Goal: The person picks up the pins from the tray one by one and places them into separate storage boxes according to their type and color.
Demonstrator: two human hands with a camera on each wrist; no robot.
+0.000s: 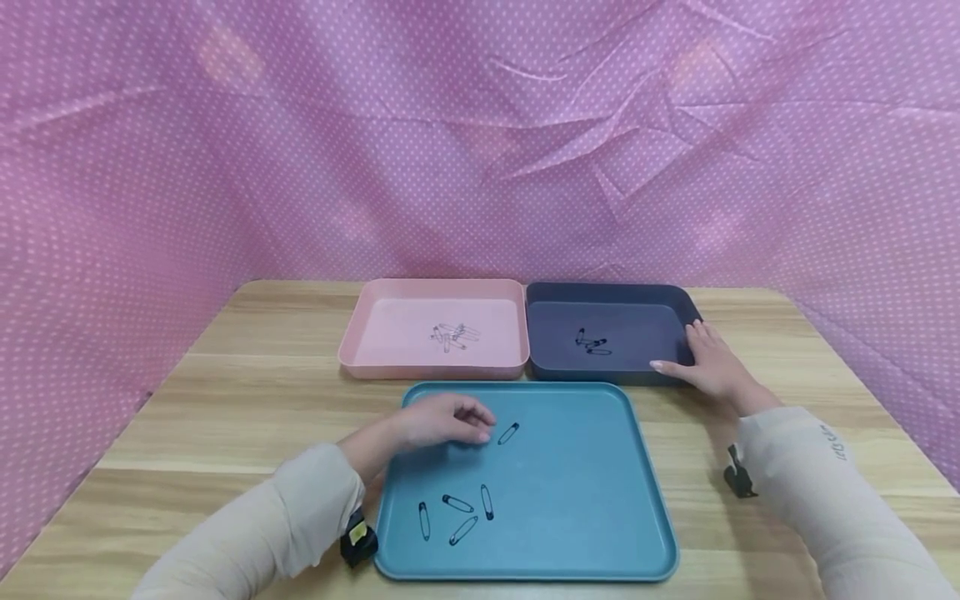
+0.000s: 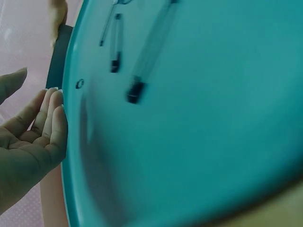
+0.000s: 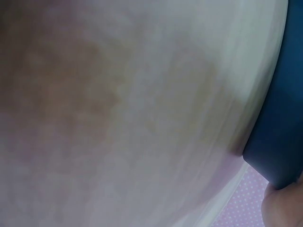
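My left hand (image 1: pixel 442 419) hovers over the upper left of a teal tray (image 1: pixel 577 492), fingers loosely bent and nothing between them. Just right of its fingertips lies a safety pin (image 1: pixel 508 433) with a black head. Several more safety pins (image 1: pixel 463 531) are spread on the tray's lower left. In the left wrist view the thumb stands apart from the fingers (image 2: pixel 57 118), beside the tray's rim. My right hand (image 1: pixel 712 362) rests at the right front corner of a dark blue tray (image 1: pixel 622 375), its fingers extended along the rim and thumb over the front edge.
A pink tray (image 1: pixel 382 358) with a small heap of safety pins (image 1: pixel 453 335) stands left of the dark tray. A few black-headed pins (image 1: pixel 594 342) lie in the dark tray. All trays sit on a wooden table (image 1: pixel 247 408), with a pink dotted cloth (image 1: pixel 465 167) behind.
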